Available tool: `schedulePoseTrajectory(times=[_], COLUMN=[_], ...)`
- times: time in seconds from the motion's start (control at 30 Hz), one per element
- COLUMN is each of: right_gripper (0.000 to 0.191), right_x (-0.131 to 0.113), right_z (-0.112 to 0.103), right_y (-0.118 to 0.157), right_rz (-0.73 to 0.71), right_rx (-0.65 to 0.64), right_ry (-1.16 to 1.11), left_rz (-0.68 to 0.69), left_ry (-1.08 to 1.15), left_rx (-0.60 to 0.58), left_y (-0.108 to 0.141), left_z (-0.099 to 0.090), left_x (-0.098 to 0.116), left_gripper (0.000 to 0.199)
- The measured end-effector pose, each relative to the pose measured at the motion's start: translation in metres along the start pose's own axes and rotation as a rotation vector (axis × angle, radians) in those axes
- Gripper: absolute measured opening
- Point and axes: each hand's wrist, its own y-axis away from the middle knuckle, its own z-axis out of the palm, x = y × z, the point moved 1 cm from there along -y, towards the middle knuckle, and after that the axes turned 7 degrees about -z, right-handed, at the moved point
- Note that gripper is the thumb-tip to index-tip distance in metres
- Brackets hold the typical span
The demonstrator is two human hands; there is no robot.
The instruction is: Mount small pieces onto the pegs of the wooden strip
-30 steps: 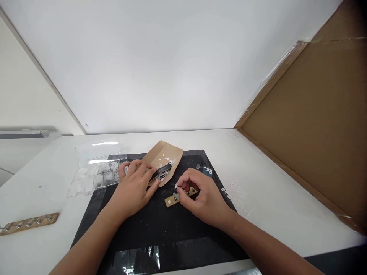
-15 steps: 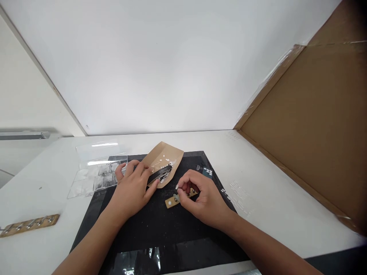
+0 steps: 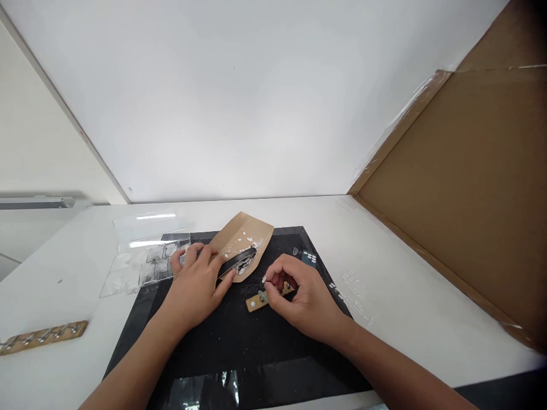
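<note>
My left hand point(image 3: 194, 287) is at the kraft paper sheet point(image 3: 239, 225). A long black strip-like tool point(image 3: 237, 259) runs between its thumb and index finger, across the paper; the other fingers are spread near the paper's left edge. Small white pieces point(image 3: 244, 233) and dark bits lie on the sheet. My right hand point(image 3: 299, 293) pinches a small whitish piece point(image 3: 264, 279), perhaps a false nail, between thumb and index finger. Under this hand lies a short wooden strip with metal pegs point(image 3: 255, 304), partly hidden; a greyish translucent piece point(image 3: 262, 296) is on it.
A black mat point(image 3: 239, 347) lies beneath. At left are a clear compartment box point(image 3: 122, 276) and another wooden strip with metal pegs point(image 3: 47, 336). To the right are a dark card with white ovals point(image 3: 309, 259) and rows of white pieces point(image 3: 356, 296). A cardboard panel point(image 3: 461, 205) stands at right.
My left hand has shifted very slightly left and down. My right hand stays almost in place, with the small piece turned a little in its fingertips.
</note>
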Motion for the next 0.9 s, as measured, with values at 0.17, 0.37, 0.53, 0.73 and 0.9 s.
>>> schedulePoseTrajectory(times=[0.17,0.37,0.53,0.73,0.9], right_gripper=[0.005,0.005,0.004,0.013,0.008], right_x=[0.001,0.007,0.009,0.007,0.006], right_z=[-0.002,-0.001,0.002,0.004,0.005], right_y=[-0.001,-0.001,-0.001,0.0,0.001], right_rz=[0.017,0.034,-0.003,-0.146,-0.157], right_rx=[0.003,-0.048,-0.192,-0.301,-0.33], right_ry=[0.006,-0.001,-0.045,0.023,0.156], left_rz=[0.019,0.246,0.316,0.332,0.348], left_ry=[0.112,0.258,0.287,0.282,0.283], left_rx=[0.01,-0.078,-0.123,-0.137,-0.149], left_y=[0.001,0.006,0.008,0.008,0.008], left_z=[-0.01,-0.031,-0.034,-0.031,-0.03], left_x=[0.004,0.014,0.014,0.01,0.01], left_gripper=[0.034,0.033,0.048,0.055,0.06])
